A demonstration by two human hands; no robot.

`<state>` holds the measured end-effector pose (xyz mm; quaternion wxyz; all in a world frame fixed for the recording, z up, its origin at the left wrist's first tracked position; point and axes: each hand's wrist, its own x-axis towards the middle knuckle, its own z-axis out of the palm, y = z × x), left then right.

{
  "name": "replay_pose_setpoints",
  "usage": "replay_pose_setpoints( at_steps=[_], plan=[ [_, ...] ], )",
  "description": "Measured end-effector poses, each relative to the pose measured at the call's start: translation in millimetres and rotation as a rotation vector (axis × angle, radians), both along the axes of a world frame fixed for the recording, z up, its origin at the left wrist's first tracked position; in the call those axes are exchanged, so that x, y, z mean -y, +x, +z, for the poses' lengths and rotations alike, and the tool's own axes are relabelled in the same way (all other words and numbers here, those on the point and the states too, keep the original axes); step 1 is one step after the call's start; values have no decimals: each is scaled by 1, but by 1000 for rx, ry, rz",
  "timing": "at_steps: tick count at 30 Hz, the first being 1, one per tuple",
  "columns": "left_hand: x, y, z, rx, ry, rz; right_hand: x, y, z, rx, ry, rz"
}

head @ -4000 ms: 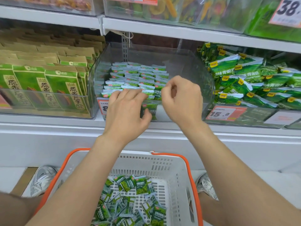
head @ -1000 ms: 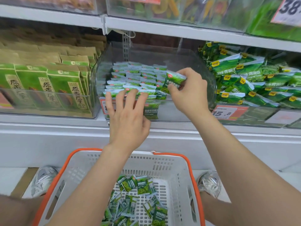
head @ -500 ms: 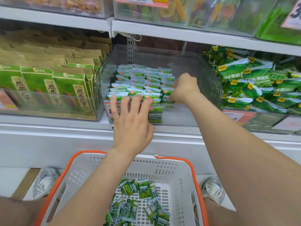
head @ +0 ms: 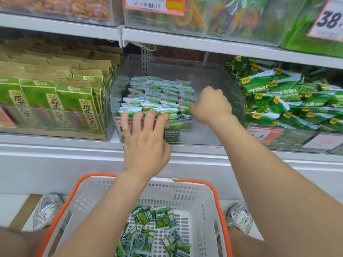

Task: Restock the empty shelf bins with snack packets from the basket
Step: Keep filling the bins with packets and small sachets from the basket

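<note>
A white shelf (head: 185, 160) carries a clear bin (head: 213, 78); below it an orange-rimmed basket (head: 185, 197) holds loose packets (head: 157, 219). More packets stand in rows in the bin's left part. The left hand (head: 146, 145) has an open grip, fingers straight on the front row. The right hand (head: 211, 104) curls at the rows' right edge, and I cannot tell its grip.

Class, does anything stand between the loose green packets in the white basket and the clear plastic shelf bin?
Yes, partly. The left forearm crosses above the loose green packets in the white basket, and the left hand and right hand reach over the front rim of the clear plastic bin. Nothing else shows.
</note>
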<state>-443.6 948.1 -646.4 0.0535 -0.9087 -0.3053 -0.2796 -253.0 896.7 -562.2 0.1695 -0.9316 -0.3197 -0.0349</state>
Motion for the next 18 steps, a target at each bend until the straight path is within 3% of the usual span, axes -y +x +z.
replay_pose_setpoints(
  at_steps=[5,7,9,12,14,18],
  plan=[
    [5,-1,3,169,-48,-55,36,-42,-18,336,515,232],
    [12,-2,-6,354,-1,-103,53,-59,-37,461,608,344],
    [19,-2,-22,489,79,-159,65,-72,-65,438,610,459],
    [23,-3,-65,363,-57,-352,82,-83,-116,241,438,537],
    [27,-10,-102,127,-246,-453,94,-88,-151,95,191,537],
    [42,-36,-171,-379,-595,-434,117,-101,-207,-168,-353,612]
  ],
)
